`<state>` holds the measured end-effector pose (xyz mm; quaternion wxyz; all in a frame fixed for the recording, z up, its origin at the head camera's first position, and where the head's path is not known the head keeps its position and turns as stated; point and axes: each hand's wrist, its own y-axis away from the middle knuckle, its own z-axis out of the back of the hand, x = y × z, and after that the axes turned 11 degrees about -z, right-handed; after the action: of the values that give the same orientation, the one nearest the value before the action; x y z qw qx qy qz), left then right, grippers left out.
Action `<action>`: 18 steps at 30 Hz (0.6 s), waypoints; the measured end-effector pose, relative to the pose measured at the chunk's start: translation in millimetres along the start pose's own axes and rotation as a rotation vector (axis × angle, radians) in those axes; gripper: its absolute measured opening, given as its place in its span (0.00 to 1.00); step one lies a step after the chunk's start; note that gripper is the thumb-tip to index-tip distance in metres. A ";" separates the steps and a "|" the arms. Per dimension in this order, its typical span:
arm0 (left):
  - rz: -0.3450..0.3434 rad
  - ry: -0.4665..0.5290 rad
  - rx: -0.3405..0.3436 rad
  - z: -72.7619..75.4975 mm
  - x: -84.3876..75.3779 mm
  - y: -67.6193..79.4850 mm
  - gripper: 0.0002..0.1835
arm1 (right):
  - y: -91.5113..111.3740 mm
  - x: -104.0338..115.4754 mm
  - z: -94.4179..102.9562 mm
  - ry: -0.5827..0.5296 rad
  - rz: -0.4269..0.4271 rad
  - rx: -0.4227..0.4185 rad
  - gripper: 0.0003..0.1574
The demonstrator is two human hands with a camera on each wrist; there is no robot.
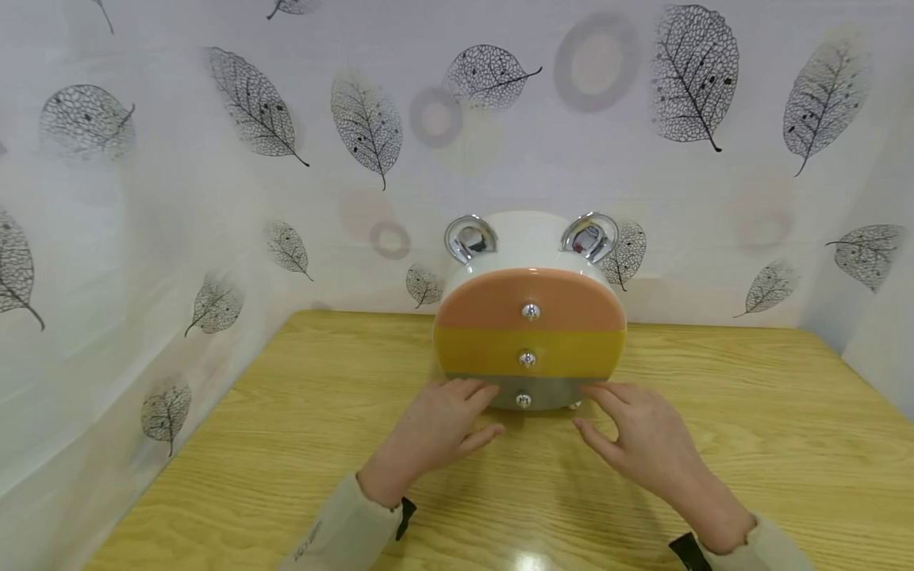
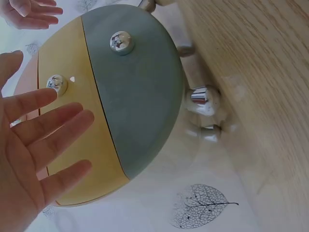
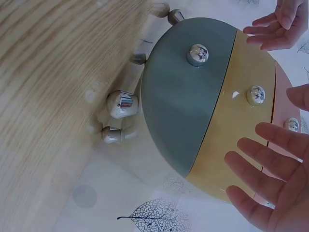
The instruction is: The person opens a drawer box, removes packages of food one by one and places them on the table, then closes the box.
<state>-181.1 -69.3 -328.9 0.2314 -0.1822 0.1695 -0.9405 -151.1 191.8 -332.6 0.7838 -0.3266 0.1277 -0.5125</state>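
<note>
A small rounded drawer box [image 1: 530, 341] stands on the table, its front banded orange, yellow and grey-green. Each band carries one round silver knob [image 1: 527, 359], and two silver ear-shaped pieces [image 1: 471, 238] top the white body. My left hand [image 1: 439, 424] is held before the box's lower left side, fingers extended and slightly spread. On the other side my right hand [image 1: 639, 436] mirrors it, fingers spread in front of the lower right. Both wrist views show bare palms with nothing in them. Whether any fingertip touches the box, I cannot tell.
The wood-grain table [image 1: 286, 476] reaches back to a pale curtain [image 1: 214, 198] printed with dark leaves, which also runs along the left side. Short silver feet [image 2: 205, 100] hold the box up off the tabletop.
</note>
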 end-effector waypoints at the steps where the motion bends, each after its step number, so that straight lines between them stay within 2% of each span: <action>1: -0.005 -0.002 -0.009 -0.8 0.3 0.2 0.24 | 0.1 -0.3 -0.2 0.000 -0.004 0.003 0.23; 7: 0.008 0.042 -0.088 -4.7 4.4 2.7 0.17 | 1.0 -0.2 0.3 0.012 -0.030 0.011 0.20; 13: 0.078 0.031 -0.215 -4.9 13.5 5.7 0.10 | 0.4 1.4 2.3 0.022 -0.045 0.008 0.19; 18: 0.173 0.034 -0.413 -4.7 28.6 5.1 0.07 | -0.2 0.2 2.6 0.027 -0.046 -0.001 0.19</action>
<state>-204.8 -86.7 -327.5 0.2659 -0.1948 0.3775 -0.8654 -149.8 192.6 -330.5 0.7698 -0.3230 0.1312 -0.5346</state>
